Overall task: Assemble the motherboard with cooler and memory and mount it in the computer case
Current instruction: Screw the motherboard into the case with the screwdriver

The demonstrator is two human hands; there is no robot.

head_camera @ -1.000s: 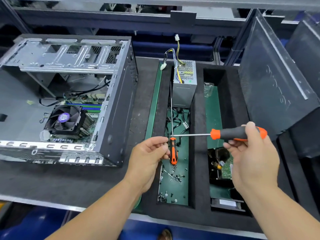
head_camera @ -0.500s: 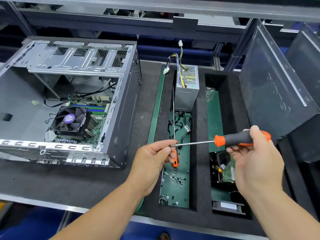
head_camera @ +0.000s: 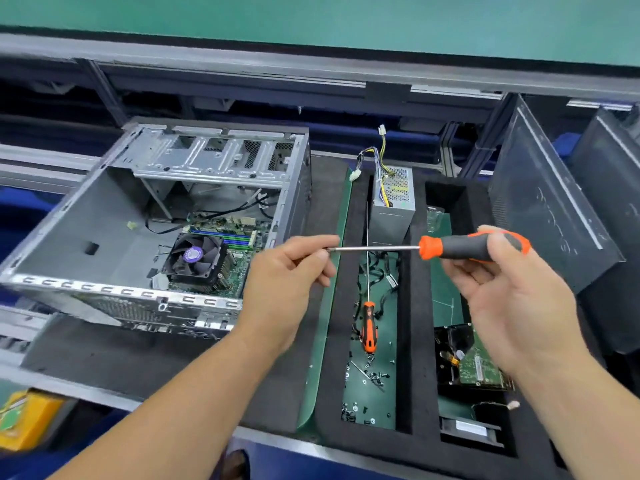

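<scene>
Motherboard (head_camera: 239,237) with cooler (head_camera: 194,259) and memory seated inside case (head_camera: 166,216); screw fixing apparently outstanding. Right hand (head_camera: 512,292) grips screwdriver (head_camera: 450,247) handle; left hand (head_camera: 294,271) pinches its tip.

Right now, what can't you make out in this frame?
- Screwdriver tip: head view, hidden inside left hand fingers; screw there or not, unknown.
- Motherboard mounting screws: too small, partly under the cooler.
- Yellow object: blurred, cut by the left edge.
</scene>
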